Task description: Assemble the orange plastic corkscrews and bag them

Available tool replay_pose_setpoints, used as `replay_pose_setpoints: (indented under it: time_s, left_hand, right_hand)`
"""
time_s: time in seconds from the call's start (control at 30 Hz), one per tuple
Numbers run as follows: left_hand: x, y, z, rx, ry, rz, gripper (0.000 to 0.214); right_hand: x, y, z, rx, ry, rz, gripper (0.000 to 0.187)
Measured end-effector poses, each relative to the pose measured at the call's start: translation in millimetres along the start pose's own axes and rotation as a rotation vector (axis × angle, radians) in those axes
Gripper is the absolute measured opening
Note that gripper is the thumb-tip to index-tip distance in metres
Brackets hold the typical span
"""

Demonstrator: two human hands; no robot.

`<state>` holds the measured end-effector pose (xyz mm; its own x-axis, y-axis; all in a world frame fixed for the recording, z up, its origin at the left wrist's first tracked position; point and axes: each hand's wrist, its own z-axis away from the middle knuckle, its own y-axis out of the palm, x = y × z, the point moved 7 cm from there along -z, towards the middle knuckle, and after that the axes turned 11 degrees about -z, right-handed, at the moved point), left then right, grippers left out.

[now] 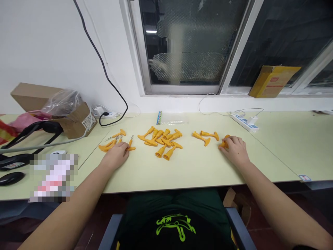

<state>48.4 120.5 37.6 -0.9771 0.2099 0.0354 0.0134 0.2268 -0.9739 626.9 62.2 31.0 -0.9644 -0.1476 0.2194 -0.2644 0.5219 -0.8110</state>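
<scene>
Orange plastic T-shaped handles lie on the pale green table (197, 166). A heap of several handles (163, 140) sits in the middle, and two more handles (205, 136) lie to its right. My left hand (116, 155) rests palm down on the table, fingers closed over an orange piece (130, 148) beside a small group of orange pieces and metal corkscrew spirals (113, 141). My right hand (235, 150) rests on the table with its fingers curled round an orange piece (224, 143) at the right end of the row.
A cardboard box with a plastic bag (65, 111) stands at the left, with a black mouse (11, 177) and black gear nearby. A power strip (244, 122) lies at the back right, a clear packet (169, 118) behind the heap, a yellow box (273, 80) on the sill.
</scene>
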Motion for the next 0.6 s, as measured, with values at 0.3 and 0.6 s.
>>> replay_pose_setpoints:
  time_s: [0.3, 0.6]
  left_hand:
    - [-45.1, 1.8, -58.5, 0.045, 0.143, 0.029, 0.049]
    - [-43.1, 15.8, -96.3, 0.015, 0.026, 0.215, 0.032]
  right_hand:
    - [80.2, 31.2, -48.8, 0.13, -0.137, -0.27, 0.021]
    - [135.4, 73.2, -77.0, 0.278, -0.105, -0.481, 0.012]
